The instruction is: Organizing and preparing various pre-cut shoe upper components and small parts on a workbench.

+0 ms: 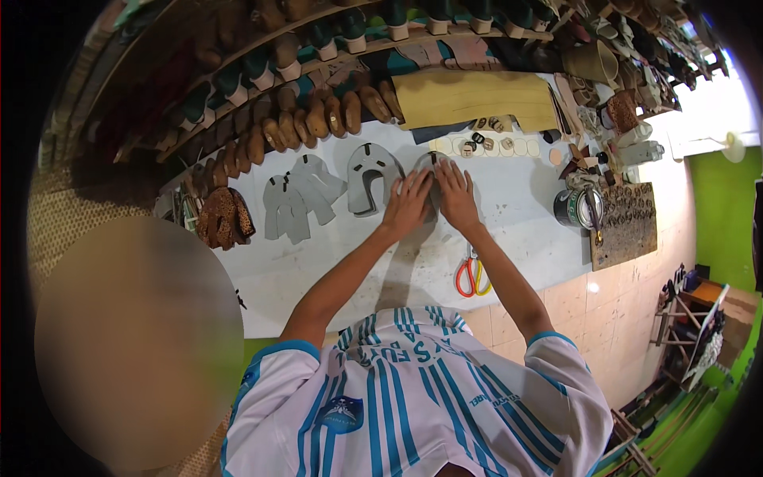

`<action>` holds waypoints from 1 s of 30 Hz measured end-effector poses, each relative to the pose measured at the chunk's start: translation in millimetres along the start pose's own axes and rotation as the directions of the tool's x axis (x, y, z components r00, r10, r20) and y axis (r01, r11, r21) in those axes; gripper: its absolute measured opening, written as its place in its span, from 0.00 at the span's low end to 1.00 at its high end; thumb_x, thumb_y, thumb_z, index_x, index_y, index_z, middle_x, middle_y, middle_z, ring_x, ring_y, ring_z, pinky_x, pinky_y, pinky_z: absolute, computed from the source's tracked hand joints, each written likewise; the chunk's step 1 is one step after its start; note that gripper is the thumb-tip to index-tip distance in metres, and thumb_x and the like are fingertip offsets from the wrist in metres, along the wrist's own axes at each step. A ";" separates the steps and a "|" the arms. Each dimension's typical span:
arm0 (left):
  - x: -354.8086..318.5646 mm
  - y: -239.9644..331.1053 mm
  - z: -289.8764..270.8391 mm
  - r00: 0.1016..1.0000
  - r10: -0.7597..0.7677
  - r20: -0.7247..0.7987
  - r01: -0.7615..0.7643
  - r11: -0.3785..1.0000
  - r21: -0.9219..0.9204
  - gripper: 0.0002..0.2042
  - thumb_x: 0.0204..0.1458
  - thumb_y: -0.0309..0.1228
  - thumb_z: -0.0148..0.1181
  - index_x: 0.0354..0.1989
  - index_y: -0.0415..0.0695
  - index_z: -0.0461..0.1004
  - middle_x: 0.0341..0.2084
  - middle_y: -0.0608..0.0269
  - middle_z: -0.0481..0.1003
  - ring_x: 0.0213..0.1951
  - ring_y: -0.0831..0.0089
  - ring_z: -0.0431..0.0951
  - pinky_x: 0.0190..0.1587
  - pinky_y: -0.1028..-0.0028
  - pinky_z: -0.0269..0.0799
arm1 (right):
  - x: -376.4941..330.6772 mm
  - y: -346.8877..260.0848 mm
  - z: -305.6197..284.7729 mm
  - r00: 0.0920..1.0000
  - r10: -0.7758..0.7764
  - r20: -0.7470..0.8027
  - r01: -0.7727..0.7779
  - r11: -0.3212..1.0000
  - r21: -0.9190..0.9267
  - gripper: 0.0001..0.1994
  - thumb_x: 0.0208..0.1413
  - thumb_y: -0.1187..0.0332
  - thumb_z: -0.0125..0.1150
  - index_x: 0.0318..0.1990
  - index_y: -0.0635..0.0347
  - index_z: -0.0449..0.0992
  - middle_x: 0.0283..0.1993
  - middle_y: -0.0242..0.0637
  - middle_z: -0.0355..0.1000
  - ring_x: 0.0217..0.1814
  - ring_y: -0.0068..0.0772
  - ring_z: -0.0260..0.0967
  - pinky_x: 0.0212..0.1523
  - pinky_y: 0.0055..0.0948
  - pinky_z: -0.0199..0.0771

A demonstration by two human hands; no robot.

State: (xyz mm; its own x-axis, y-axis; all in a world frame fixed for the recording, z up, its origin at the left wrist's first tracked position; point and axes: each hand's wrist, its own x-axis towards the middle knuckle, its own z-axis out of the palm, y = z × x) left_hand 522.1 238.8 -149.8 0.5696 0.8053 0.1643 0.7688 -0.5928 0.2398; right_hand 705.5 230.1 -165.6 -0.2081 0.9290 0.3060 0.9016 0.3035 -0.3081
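Both my hands rest on a grey U-shaped shoe-upper piece (433, 203) lying on the white worktable. My left hand (408, 203) lies on its left side with fingers stretched forward. Over its right side is my right hand (457, 195), fingers also extended and fairly flat. Much of the piece is hidden beneath them. Just left lies a similar grey upper (367, 163) with dark patches. Farther left are more grey cut pieces (294, 203), partly overlapping. Scissors (470, 278) with red and yellow handles lie nearer me, below my right wrist.
Wooden shoe lasts (334, 115) line the table's back, below shelves of shoes. A yellow sheet (477, 97) and small buckles (477, 139) lie beyond my hands. At right stand a can (574, 208) and a dark-spotted board (628, 230). Leopard-print pieces (225, 219) lie left.
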 end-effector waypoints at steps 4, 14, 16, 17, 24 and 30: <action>-40.7 14.8 -3.6 0.993 -0.107 -0.040 0.100 0.983 -0.154 0.29 0.55 0.37 0.62 0.67 0.47 0.65 0.70 0.55 0.57 0.71 0.57 0.56 0.68 0.49 0.48 | -9.4 -10.7 8.9 0.991 -0.022 0.132 0.020 1.000 0.020 0.33 0.56 0.74 0.55 0.72 0.55 0.59 0.78 0.46 0.50 0.81 0.51 0.45 0.74 0.58 0.47; -201.7 -151.7 -49.0 0.806 -0.551 -0.218 0.520 0.834 -0.185 0.25 0.55 0.32 0.62 0.63 0.48 0.69 0.64 0.57 0.66 0.68 0.56 0.60 0.66 0.51 0.51 | 25.8 -166.2 43.0 0.960 -0.253 0.123 0.172 0.874 0.455 0.25 0.49 0.80 0.57 0.59 0.62 0.73 0.68 0.46 0.62 0.73 0.52 0.55 0.72 0.58 0.51; -219.8 -208.0 -55.3 0.782 -0.593 -0.191 0.576 0.806 -0.141 0.25 0.55 0.33 0.62 0.63 0.47 0.69 0.64 0.56 0.66 0.67 0.56 0.61 0.66 0.49 0.52 | 36.6 -201.1 74.9 0.939 -0.315 0.138 0.221 0.861 0.459 0.23 0.50 0.78 0.58 0.57 0.62 0.75 0.68 0.46 0.63 0.73 0.51 0.55 0.72 0.57 0.51; -219.7 -230.7 -58.1 0.767 -0.623 -0.153 0.615 0.782 -0.101 0.25 0.55 0.34 0.62 0.63 0.47 0.68 0.64 0.55 0.65 0.66 0.55 0.62 0.66 0.48 0.53 | 43.1 -214.1 90.1 0.921 -0.356 0.158 0.252 0.855 0.454 0.21 0.50 0.77 0.58 0.55 0.62 0.76 0.67 0.46 0.63 0.73 0.50 0.55 0.73 0.56 0.51; -219.2 -306.1 -65.8 0.747 -0.659 -0.091 0.660 0.751 -0.018 0.23 0.55 0.32 0.63 0.60 0.48 0.69 0.62 0.56 0.67 0.64 0.55 0.63 0.66 0.49 0.52 | 84.1 -294.3 164.2 0.962 -0.198 0.189 0.153 0.960 0.233 0.22 0.52 0.71 0.62 0.56 0.63 0.75 0.68 0.45 0.63 0.75 0.47 0.53 0.74 0.52 0.51; -222.8 -317.3 -73.3 0.837 -0.535 -0.114 0.519 0.843 -0.143 0.16 0.55 0.33 0.64 0.52 0.48 0.72 0.60 0.57 0.68 0.64 0.56 0.64 0.65 0.50 0.51 | 105.5 -311.4 193.0 0.992 -0.076 0.101 0.050 0.971 0.234 0.21 0.49 0.69 0.66 0.53 0.59 0.76 0.64 0.47 0.65 0.71 0.51 0.58 0.69 0.50 0.57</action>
State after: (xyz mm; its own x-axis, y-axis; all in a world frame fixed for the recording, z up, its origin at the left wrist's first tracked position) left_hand 129.9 248.2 -192.4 0.0330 0.9924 0.1182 0.9020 -0.0805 0.4241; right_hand 329.6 274.5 -211.2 -0.3129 0.9200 0.2358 0.7765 0.3908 -0.4943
